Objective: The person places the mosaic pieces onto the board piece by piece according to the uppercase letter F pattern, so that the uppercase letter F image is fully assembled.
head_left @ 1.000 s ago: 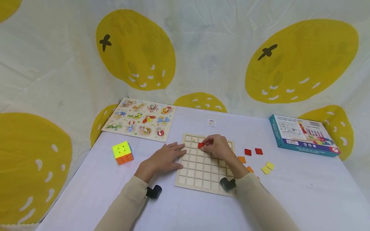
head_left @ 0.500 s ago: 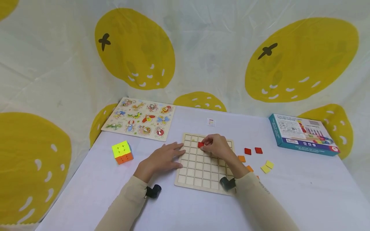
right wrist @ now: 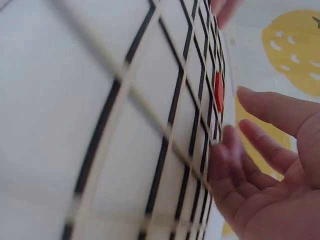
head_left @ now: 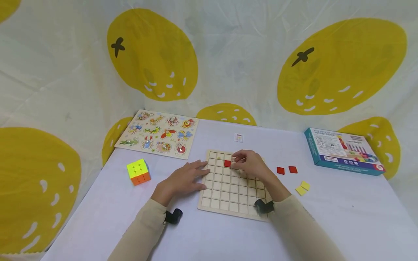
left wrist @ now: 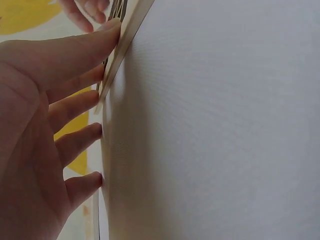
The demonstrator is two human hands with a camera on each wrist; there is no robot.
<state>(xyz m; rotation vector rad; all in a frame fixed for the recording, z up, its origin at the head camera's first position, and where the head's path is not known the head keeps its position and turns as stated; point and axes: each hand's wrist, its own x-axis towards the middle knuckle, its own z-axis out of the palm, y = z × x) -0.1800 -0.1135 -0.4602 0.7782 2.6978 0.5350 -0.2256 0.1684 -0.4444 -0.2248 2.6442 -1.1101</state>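
A wooden grid board (head_left: 225, 187) of square cells lies on the white table. One red square tile (head_left: 227, 164) sits in a cell near its far side; the same red tile (right wrist: 218, 92) shows edge-on in the right wrist view. My right hand (head_left: 250, 164) hovers over the board just right of that tile. In the right wrist view the right thumb (right wrist: 270, 107) stands apart from the fingers, with nothing between them. My left hand (head_left: 184, 177) rests at the board's left edge, fingers spread. In the left wrist view, the left thumb (left wrist: 75, 55) touches the board's edge (left wrist: 127, 42).
Right of the board lie two red tiles (head_left: 280, 170) and two yellow tiles (head_left: 300, 190). A boxed toy (head_left: 343, 152) stands at the back right. Behind left is an insect puzzle board (head_left: 156, 134), with a puzzle cube (head_left: 138, 172) nearer. A small printed card (head_left: 239, 137) lies beyond the grid.
My right hand has let go of the red tile, which stays in its cell, and has shifted right. The orange tiles are now behind the right arm. The left hand has not moved.
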